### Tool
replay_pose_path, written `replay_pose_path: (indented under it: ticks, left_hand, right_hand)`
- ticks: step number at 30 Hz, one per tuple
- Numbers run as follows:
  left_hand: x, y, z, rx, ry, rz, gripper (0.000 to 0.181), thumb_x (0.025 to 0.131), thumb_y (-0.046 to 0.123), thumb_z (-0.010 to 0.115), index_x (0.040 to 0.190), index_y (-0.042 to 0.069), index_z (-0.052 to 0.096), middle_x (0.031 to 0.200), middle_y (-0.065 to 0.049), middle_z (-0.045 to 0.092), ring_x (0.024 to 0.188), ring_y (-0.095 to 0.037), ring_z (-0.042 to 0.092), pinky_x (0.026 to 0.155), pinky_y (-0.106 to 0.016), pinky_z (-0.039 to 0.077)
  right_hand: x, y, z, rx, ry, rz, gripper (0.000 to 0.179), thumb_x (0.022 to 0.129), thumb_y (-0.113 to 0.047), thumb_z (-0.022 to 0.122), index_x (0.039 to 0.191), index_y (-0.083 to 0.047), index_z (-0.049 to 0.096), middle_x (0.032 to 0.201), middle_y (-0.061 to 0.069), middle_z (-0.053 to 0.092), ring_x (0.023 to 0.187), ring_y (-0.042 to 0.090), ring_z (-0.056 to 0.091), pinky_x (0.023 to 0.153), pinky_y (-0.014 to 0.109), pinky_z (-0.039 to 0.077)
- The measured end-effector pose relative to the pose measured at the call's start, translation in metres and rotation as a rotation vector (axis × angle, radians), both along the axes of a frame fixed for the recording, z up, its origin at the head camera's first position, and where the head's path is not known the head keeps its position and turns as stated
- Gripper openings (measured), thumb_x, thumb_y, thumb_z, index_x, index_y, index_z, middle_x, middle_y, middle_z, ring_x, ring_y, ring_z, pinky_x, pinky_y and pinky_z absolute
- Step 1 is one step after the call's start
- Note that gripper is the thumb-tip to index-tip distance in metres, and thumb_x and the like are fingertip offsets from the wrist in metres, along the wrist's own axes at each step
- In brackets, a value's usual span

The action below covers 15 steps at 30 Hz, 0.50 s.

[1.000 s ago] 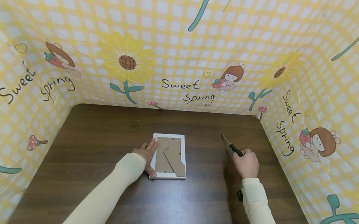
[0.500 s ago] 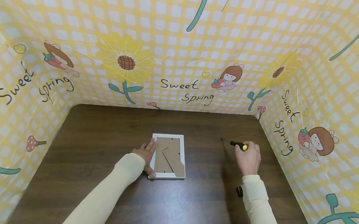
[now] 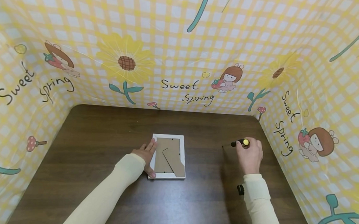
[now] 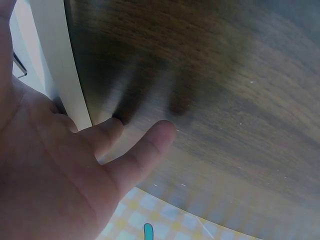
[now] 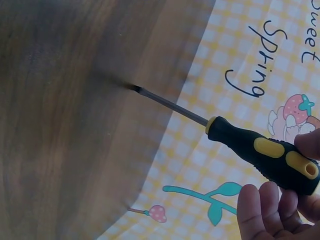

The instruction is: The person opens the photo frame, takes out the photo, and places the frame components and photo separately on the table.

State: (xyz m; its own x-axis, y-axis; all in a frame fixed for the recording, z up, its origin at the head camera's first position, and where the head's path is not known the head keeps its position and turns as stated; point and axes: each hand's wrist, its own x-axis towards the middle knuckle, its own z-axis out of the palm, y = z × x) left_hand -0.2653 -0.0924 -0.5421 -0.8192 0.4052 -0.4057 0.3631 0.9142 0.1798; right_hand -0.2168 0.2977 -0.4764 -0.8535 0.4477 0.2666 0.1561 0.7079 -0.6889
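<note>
A white-edged picture frame (image 3: 168, 156) lies back side up on the dark wooden table, its brown backing and angled stand flap showing. Along its left edge rests my left hand (image 3: 146, 157), fingers on the upper part of the border and thumb at the lower left corner. In the left wrist view that hand (image 4: 55, 165) has two fingers stretched out over the wood beside the frame's side. Off to the right, my right hand (image 3: 250, 156) holds a screwdriver (image 5: 250, 147) by the end of its black and yellow handle. The dark tip of its shaft points down toward the tabletop.
The brown tabletop (image 3: 106, 121) has rounded far corners. Yellow checked cloth (image 3: 182, 58) with printed flowers and figures rises behind it and on both sides. A small black object (image 3: 240, 190) sits at the right wrist.
My right hand has turned the screwdriver, so its yellow handle end shows and its tip has dropped lower. The left hand and the picture frame stay in place.
</note>
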Motion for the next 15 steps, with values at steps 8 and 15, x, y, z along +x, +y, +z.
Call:
replay_pose_path:
  ticks: [8, 15]
  left_hand:
    - [0.006, 0.003, 0.018, -0.009, -0.025, 0.007, 0.138, 0.061, 0.054, 0.093, 0.161, 0.004, 0.013, 0.168, -0.017, 0.004, 0.146, -0.045, 0.026, 0.099, -0.062, 0.043]
    - [0.009, 0.003, 0.023, -0.018, -0.037, 0.008, 0.138, 0.061, 0.055, 0.092, 0.161, 0.005, 0.012, 0.168, -0.017, 0.004, 0.146, -0.044, 0.025, 0.099, -0.062, 0.043]
  right_hand:
    - [0.001, -0.002, 0.009, 0.038, 0.042, 0.028, 0.036, 0.095, -0.023, 0.069, 0.115, 0.007, 0.064, 0.097, 0.016, 0.052, 0.089, 0.032, 0.049, 0.081, 0.046, 0.038]
    - [0.004, -0.004, 0.013, 0.064, 0.064, 0.057, 0.036, 0.097, -0.026, 0.067, 0.113, 0.006, 0.065, 0.094, 0.015, 0.050, 0.085, 0.031, 0.048, 0.078, 0.045, 0.037]
